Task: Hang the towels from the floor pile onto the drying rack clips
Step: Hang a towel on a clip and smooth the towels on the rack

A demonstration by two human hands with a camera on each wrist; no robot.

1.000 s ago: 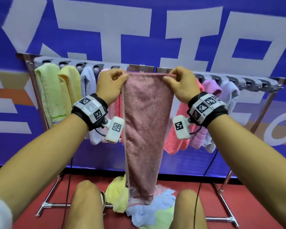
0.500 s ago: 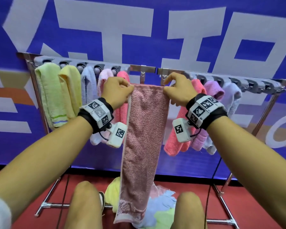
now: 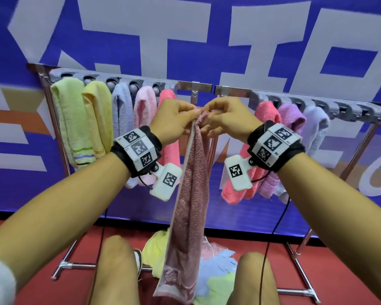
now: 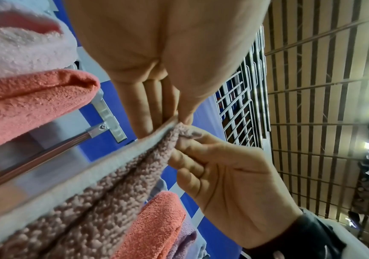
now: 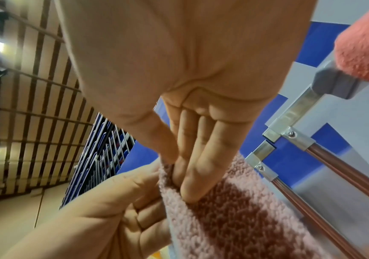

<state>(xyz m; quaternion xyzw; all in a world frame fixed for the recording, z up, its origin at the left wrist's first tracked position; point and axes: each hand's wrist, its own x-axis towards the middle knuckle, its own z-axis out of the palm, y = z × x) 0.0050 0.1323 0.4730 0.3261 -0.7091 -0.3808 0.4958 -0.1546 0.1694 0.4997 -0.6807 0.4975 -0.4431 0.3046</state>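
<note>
Both hands pinch bunched top of dusty-pink towel (image 3: 191,183), left hand (image 3: 174,122) and right hand (image 3: 227,119) touching; towel hangs straight down, just below rack's (image 3: 204,85) centre; open clips (image 3: 348,107) lie far right.

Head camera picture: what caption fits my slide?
Both hands pinch a pink towel's top together before the rack.

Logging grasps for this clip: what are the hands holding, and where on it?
Both the left hand and the right hand pinch the dusty pink towel at its gathered top edge; the rest hangs free.
</note>
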